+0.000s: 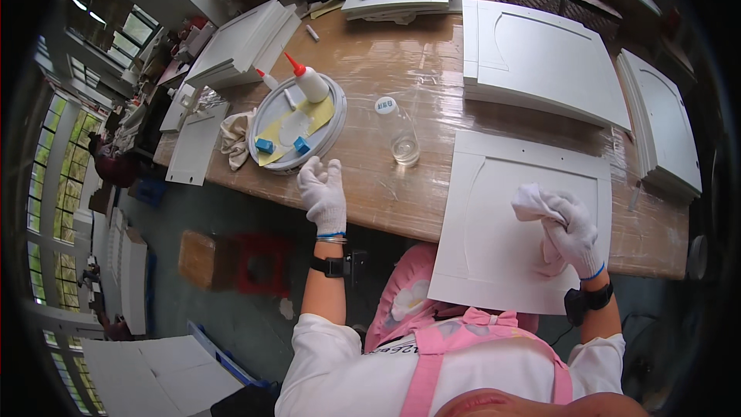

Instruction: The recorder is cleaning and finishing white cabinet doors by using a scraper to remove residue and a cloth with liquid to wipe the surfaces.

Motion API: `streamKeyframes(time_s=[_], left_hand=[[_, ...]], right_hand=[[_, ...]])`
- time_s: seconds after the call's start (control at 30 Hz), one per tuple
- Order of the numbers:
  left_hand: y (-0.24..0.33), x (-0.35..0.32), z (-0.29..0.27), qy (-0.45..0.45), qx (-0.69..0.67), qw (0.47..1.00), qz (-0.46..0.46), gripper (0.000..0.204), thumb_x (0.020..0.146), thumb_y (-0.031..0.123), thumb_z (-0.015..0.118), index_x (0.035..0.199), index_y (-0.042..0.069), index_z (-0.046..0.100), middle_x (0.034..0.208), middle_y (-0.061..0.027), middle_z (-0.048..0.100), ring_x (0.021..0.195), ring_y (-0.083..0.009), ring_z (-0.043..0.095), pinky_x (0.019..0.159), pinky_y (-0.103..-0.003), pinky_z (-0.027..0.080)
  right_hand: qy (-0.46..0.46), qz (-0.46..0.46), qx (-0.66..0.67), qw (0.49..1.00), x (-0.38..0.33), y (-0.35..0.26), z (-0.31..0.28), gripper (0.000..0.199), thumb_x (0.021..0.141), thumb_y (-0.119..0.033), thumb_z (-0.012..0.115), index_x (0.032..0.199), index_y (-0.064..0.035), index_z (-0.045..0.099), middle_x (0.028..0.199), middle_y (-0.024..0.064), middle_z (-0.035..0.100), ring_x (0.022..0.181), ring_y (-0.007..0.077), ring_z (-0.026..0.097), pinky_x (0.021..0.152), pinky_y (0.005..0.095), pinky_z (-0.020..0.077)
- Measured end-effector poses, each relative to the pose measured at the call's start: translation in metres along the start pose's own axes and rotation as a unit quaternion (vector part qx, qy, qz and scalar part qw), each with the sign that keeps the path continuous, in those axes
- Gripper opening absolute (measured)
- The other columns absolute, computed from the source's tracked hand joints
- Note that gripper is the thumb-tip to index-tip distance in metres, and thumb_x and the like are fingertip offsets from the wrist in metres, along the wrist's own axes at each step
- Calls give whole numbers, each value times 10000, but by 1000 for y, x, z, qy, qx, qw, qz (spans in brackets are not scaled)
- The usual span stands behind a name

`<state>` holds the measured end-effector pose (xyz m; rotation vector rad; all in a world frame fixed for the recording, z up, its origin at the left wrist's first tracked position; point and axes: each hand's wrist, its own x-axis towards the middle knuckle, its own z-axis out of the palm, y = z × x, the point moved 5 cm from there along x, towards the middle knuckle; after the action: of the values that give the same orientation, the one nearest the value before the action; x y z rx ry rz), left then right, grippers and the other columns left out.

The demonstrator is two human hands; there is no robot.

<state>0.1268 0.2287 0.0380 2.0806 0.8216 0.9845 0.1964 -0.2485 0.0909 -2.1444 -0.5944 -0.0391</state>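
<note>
A white cloth is gripped in the gloved right hand and pressed on a flat white panel door overhanging the near tabletop edge. The gloved left hand is held open, empty, beside a round tray containing a red-tipped glue bottle, a yellow sheet and blue blocks. A clear plastic bottle lies on the film-wrapped wood.

Daylight is streaming through tall windows along the left wall of a workshop, falling on a grey floor. A long wooden workbench, wrapped in clear film, is standing under stacked white panels, while a red stool is sitting beside a wooden box below.
</note>
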Motion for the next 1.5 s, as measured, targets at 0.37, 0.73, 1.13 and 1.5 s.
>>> streamKeyframes(time_s=[0.37, 0.73, 1.13, 1.5], left_hand=[[-31, 101, 5, 24, 279, 957, -70, 701, 810, 397, 790, 1303, 17, 467, 1183, -267, 644, 1068, -431, 652, 907, -499, 523], [-74, 98, -17, -72, -266, 957, -91, 422, 894, -32, 688, 1300, -1, 574, 1195, -77, 656, 1047, -158, 631, 908, -293, 519], [-31, 64, -19, -166, -459, 870, -71, 422, 950, -66, 585, 1342, 60, 494, 1183, -109, 625, 988, -207, 672, 911, -429, 598], [43, -41, 15, -402, -379, 833, -29, 480, 988, 249, 663, 1344, -21, 486, 1239, -175, 644, 979, -195, 688, 868, -379, 603]], right_hand=[[-60, -158, -140, 976, 12, -34, 19, 269, 718, 11, 706, 974, -72, 715, 916, 143, 676, 840, 355, 658, 722, 405, 542], [-52, -99, -141, 984, 2, -5, 23, 312, 750, 20, 696, 1049, -64, 720, 1000, 154, 686, 899, 359, 663, 771, 412, 536], [-9, -79, -199, 977, -11, 7, 29, 296, 753, -23, 712, 1044, -72, 723, 1017, 152, 689, 945, 353, 656, 820, 410, 531], [-205, -110, -155, 960, 6, -42, 14, 377, 827, -144, 700, 1202, -104, 701, 1175, 152, 654, 1145, 362, 590, 1011, 424, 482]])
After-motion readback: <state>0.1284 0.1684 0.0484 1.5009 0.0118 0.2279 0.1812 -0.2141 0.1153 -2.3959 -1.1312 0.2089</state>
